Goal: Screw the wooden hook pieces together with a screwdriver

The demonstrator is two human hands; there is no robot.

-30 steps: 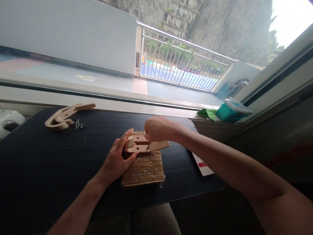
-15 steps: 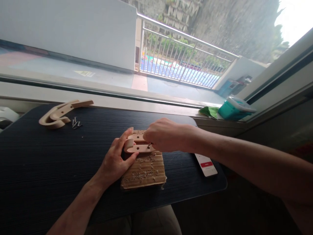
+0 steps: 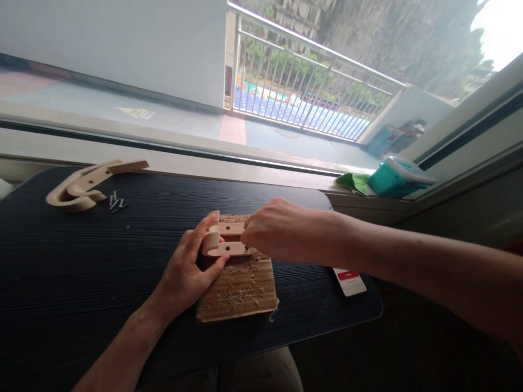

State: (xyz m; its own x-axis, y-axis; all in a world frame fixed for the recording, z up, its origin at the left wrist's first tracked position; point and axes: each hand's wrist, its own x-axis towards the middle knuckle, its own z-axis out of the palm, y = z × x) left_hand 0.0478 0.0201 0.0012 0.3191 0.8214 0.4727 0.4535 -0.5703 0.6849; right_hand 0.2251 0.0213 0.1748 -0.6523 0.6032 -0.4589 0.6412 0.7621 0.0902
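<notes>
A pale wooden hook (image 3: 232,249), with a curled end and dark screw holes, lies on a block of layered corrugated cardboard (image 3: 241,291) riddled with holes. My left hand (image 3: 190,267) is closed around the curled end, fingers over the far side and thumb along the near side. A second wooden bar (image 3: 229,228) runs parallel just behind. My right hand (image 3: 278,231) is a fist above the right end of the hook. A small dark metal tip shows beneath it at a hole; the rest of what it grips is hidden.
More curved wooden hooks (image 3: 77,190) lie at the far left of the dark table (image 3: 102,272), beside several loose screws (image 3: 117,201). A phone (image 3: 350,283) rests at the right, partly under my forearm. A teal box (image 3: 398,177) and green cloth (image 3: 352,183) sit on the sill.
The view has shifted slightly. My right fist has turned a little and sits lower over the hole, covering more of the thin metal piece. My left hand keeps its hold.
</notes>
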